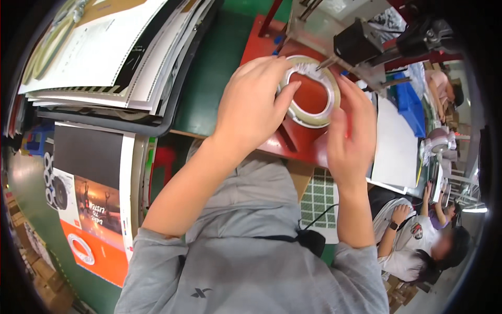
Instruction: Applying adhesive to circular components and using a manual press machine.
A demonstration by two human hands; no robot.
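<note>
A ring-shaped part (311, 67), white with a pale yellowish rim, lies at the red machine bed (269, 144), tilted slightly in view. My left hand (253, 102) grips its left side. The thumb reaches over the rim into the hole, and the other fingers rest along the upper left edge. Close against the ring's right side is my right hand (354, 131), its fingers stretched out and a little blurred; whether they touch the rim, I cannot tell. A thin metal rod (327, 63) of the machine points down at the ring's upper right.
To the left, a dark tray (166, 118) bears a stack of printed sheets (99, 52). A black block (358, 42) hangs from the machine frame above my right hand. A blue bin (410, 107) and a white board (395, 146) stand right. Co-workers (413, 235) sit farther right.
</note>
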